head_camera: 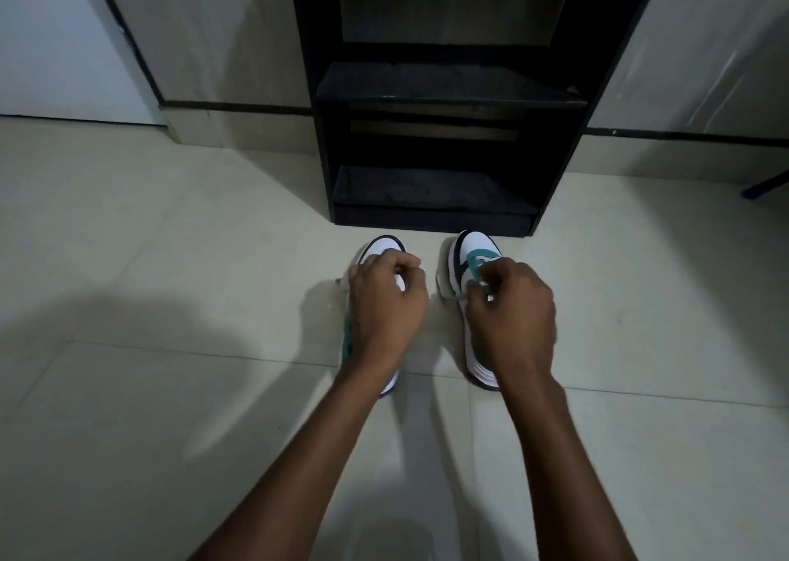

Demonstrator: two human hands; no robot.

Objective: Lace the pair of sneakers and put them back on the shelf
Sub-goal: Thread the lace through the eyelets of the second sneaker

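Observation:
Two white, teal and black sneakers stand side by side on the floor, toes toward the shelf. My left hand (386,300) covers the left sneaker (380,246) and is closed over its top; only the toe and heel show. My right hand (510,308) is on the right sneaker (471,246), its fingers pinched on a white lace near the eyelets. The black shelf unit (431,195) stands just beyond the toes, and its two lower boards hold nothing.
Pale floor tiles (170,261) spread around the shoes. Light walls with a dark skirting line flank the shelf. A blue and black object (764,187) juts in at the right edge. My shadow falls across the left floor.

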